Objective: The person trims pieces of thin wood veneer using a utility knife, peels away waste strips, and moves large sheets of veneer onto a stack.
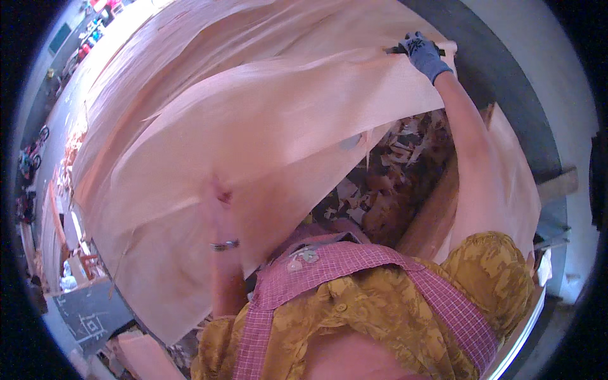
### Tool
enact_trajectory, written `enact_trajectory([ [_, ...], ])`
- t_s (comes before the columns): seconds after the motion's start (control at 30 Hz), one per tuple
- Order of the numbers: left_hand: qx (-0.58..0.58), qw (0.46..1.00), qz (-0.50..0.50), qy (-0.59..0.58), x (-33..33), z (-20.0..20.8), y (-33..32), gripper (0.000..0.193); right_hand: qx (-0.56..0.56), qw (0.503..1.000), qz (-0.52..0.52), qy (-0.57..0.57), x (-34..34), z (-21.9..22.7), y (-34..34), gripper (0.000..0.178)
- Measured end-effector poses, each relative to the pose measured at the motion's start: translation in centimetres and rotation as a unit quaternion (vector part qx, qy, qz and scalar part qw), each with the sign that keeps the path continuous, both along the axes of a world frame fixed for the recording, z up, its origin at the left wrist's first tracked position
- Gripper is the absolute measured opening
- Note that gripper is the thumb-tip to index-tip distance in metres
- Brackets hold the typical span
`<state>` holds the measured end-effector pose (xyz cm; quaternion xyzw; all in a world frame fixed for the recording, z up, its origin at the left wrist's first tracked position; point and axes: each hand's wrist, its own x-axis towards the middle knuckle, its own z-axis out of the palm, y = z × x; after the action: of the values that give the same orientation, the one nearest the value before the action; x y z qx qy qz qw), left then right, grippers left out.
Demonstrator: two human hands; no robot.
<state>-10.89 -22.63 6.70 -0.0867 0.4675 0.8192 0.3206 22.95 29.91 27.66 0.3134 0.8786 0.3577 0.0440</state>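
A large, thin, pale veneer sheet [253, 145] is lifted in front of me and bows across most of the view. My right hand [421, 54], in a grey glove, is stretched out to the upper right and grips the sheet's far corner. My left hand [220, 193] is raised behind the sheet and shows only as a dim shape through the thin wood. A bracelet [225, 245] circles that wrist. I cannot make out the left hand's fingers. More veneer [190, 31] lies flat beyond the lifted sheet.
A heap of broken veneer scraps [392, 183] lies on the floor below the sheet's edge. Beside it runs a slanted wooden board [430, 218]. A dark panel with chalk marks [88, 316] sits at the lower left. A grey wall [538, 95] stands on the right.
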Motion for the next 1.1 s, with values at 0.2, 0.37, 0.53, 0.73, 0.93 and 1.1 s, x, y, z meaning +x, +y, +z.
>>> enact_trajectory([
  [0.2,-0.111,0.990,0.070,-0.042,10.0,-4.5,2.2,0.011,-0.067,0.989,0.121,0.054,-4.4,-9.3,7.6,0.028],
  [0.37,-0.242,0.950,0.197,-0.027,13.0,-8.6,2.6,0.010,-0.159,0.957,0.223,0.093,-3.4,-19.7,11.2,0.050],
  [0.53,-0.263,0.935,0.234,-0.036,14.2,-13.8,-3.4,0.008,-0.249,0.926,0.228,0.172,-3.0,-26.8,11.6,0.049],
  [0.73,-0.368,0.890,0.264,-0.042,15.9,-14.0,-1.6,0.007,-0.326,0.918,0.174,0.146,-0.3,-30.1,11.0,0.051],
  [0.93,-0.452,0.814,0.361,-0.055,19.1,-14.1,1.6,0.038,-0.315,0.923,0.162,0.149,3.1,-30.8,14.5,0.053],
  [1.1,-0.718,0.487,0.166,0.468,22.9,-15.2,12.1,0.061,-0.311,0.938,0.114,0.101,3.1,-31.1,13.4,0.052],
])
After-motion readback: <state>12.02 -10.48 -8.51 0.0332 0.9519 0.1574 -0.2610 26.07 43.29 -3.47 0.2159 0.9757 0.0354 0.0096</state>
